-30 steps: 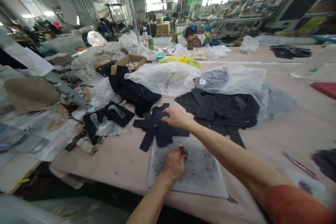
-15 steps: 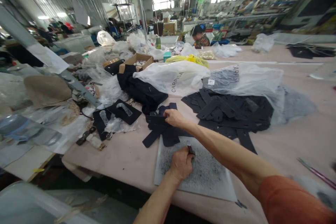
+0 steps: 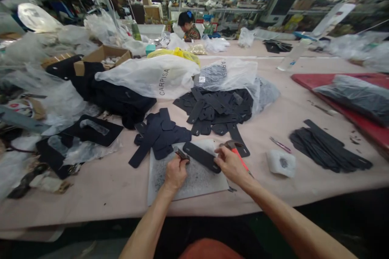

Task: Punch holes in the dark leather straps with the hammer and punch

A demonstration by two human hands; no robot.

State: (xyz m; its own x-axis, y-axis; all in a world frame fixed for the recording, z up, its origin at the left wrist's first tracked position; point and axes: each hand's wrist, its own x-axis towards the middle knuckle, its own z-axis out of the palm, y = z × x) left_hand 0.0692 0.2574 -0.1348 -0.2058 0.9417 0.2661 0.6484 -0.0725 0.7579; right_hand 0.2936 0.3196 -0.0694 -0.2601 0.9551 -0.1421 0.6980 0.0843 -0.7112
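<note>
My left hand (image 3: 176,174) is closed around a short metal punch (image 3: 181,154), over a white board (image 3: 194,186) with a scuffed, dark-speckled surface. Across this board slants a dark strip (image 3: 200,157) with rounded ends and small slots. My right hand (image 3: 230,165) has its thumb and fingers curled at the strip's right end and seems to pinch it. Just behind that hand is a hammer (image 3: 243,161) with an orange-red handle, its head beside the fingers. A pile of dark navy pieces (image 3: 161,131) overlaps the board's far left corner.
A larger heap of dark strips (image 3: 212,107) lies behind the board, near printed plastic bags (image 3: 146,77). To the right are tweezers (image 3: 280,145), a white block (image 3: 282,163) and stacked strips (image 3: 325,145). A person (image 3: 190,28) sits across the table.
My right hand has moved right from the navy pile, bringing a dark strip onto the board. My left hand still grips the punch. The view has turned right, showing the hammer.
</note>
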